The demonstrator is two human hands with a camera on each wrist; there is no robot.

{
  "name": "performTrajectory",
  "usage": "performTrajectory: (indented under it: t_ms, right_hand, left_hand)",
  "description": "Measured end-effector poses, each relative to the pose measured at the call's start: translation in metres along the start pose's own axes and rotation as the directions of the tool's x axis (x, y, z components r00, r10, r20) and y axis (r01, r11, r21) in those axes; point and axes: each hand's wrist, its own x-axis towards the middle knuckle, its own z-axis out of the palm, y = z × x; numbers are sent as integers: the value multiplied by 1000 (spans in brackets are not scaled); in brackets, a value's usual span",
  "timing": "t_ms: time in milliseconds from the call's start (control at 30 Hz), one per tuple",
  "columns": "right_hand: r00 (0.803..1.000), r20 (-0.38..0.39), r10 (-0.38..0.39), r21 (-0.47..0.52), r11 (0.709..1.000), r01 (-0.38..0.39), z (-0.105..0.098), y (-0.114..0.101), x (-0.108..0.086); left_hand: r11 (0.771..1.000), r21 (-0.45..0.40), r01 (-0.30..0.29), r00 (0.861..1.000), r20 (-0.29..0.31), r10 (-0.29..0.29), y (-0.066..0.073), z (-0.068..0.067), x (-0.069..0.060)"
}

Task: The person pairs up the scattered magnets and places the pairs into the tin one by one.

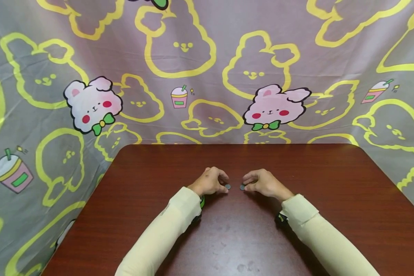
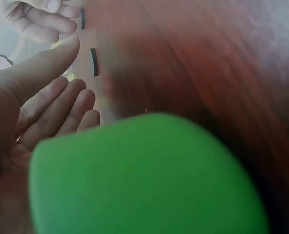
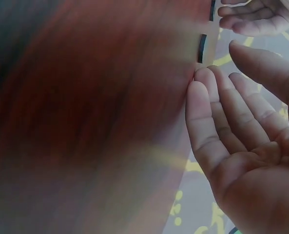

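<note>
Right hand (image 3: 256, 161) beside one grey disc (image 3: 202, 48)

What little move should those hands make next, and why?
Probably close the left hand on the left grey disc and the right hand on the right grey disc: both lie on the table near parted fingers, not yet gripped.

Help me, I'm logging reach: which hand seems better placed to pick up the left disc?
Probably the left hand: it curves close beside the left disc, while the right hand sits farther off, by the right disc.
</note>
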Motion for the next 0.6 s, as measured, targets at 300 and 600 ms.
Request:
performTrajectory:
  t_ms: [300,600]
  right_hand:
    - [1000,-14,-4,-31,1000,4,2,6,7]
    - [999,-31,28,-28,999,-29,6,7,9]
  left_hand:
    - [999,26,22,999,-30,-21,-2,7,5]
    - [1000,10,25,997,-76,-24,-4,11,8]
